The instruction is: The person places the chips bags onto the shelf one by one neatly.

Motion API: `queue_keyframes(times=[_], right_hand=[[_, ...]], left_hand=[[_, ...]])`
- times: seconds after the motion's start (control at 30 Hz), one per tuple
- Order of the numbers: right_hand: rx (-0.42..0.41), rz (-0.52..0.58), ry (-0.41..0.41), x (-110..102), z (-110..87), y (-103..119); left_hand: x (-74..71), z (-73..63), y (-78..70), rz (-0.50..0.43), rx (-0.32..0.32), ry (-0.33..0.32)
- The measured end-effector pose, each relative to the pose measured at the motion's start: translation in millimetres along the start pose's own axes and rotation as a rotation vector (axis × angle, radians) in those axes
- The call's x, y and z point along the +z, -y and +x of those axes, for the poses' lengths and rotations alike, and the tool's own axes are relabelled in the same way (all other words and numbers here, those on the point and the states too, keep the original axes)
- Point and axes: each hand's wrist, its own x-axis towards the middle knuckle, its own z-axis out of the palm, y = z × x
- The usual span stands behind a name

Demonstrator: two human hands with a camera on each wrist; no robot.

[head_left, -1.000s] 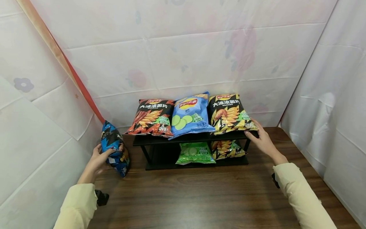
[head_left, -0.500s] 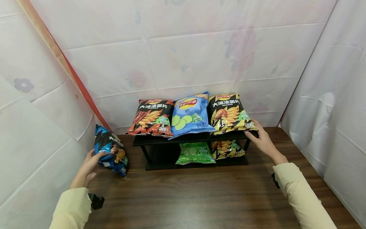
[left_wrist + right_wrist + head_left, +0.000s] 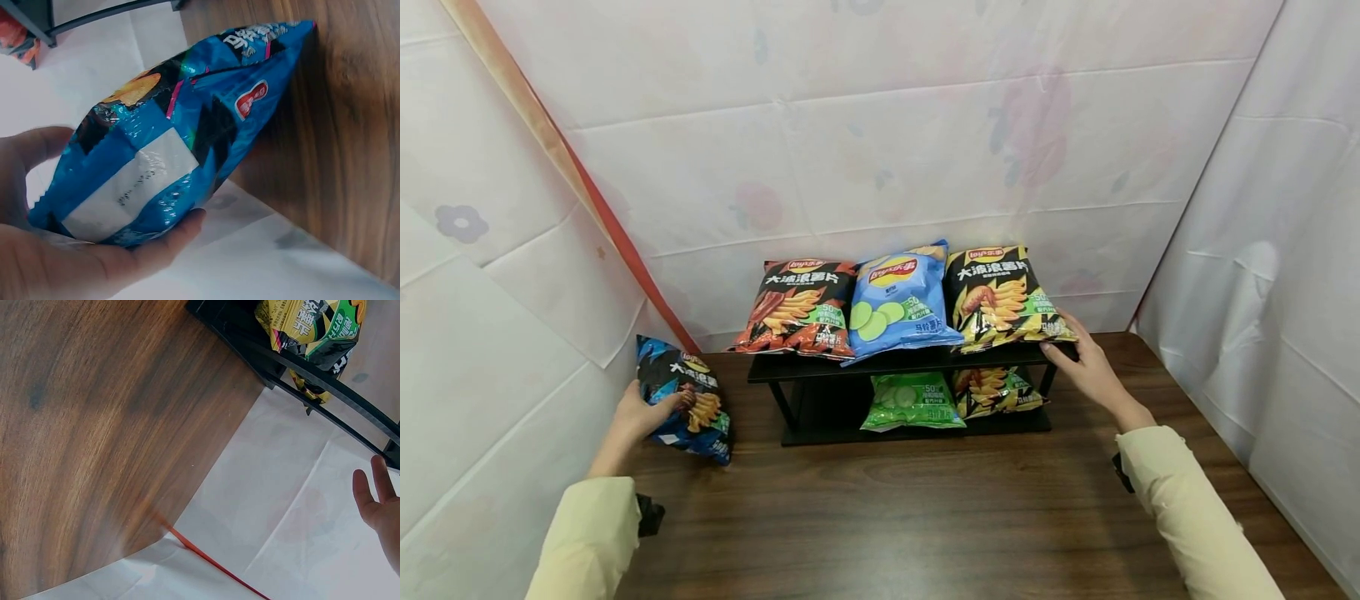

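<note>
My left hand grips a blue and black bag of potato chips at the left of the table. In the left wrist view, the thumb and fingers hold the bag of chips from opposite sides near its seam. My right hand rests at the right end of the black two-tier rack, beside a yellow and black bag of chips on top. In the right wrist view, the visible fingers of the right hand are fairly straight, their tips right at the rack's edge.
A red and black bag and a light blue bag share the upper tier. Below sit a green bag and another yellow and black bag. White cloth walls surround the wooden table.
The left hand has moved left with the blue bag and turned it, so more of its printed front faces the head camera. The right hand and rack have stayed in place.
</note>
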Motion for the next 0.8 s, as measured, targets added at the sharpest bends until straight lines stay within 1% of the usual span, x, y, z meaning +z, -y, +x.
queue_keyframes(times=[0.1,0.13,0.23,0.37,0.5,0.63,0.8], right_hand=[[-0.002,-0.005,-0.002,0,0.5,0],[-0.003,-0.006,-0.001,0,0.6,0],[-0.011,-0.013,-0.002,0,1.0,-1],[-0.01,-0.03,-0.001,0,1.8,-2],[-0.001,-0.04,-0.01,-1,2.5,-4],[-0.021,-0.046,-0.019,0,2.7,-5],[-0.039,-0.046,-0.021,0,2.7,-5]], left_hand=[[2.3,0.6,-4.9,0.116,0.004,-0.025],[3.2,0.7,-6.3,0.144,-0.003,-0.026],[6.1,0.0,-9.8,0.175,-0.047,-0.027],[9.5,0.2,-10.4,0.177,-0.101,-0.021],[11.6,1.9,-5.5,0.166,-0.118,-0.024],[11.9,4.1,1.9,0.157,-0.101,-0.02],[11.5,7.2,12.9,0.148,-0.057,0.003]])
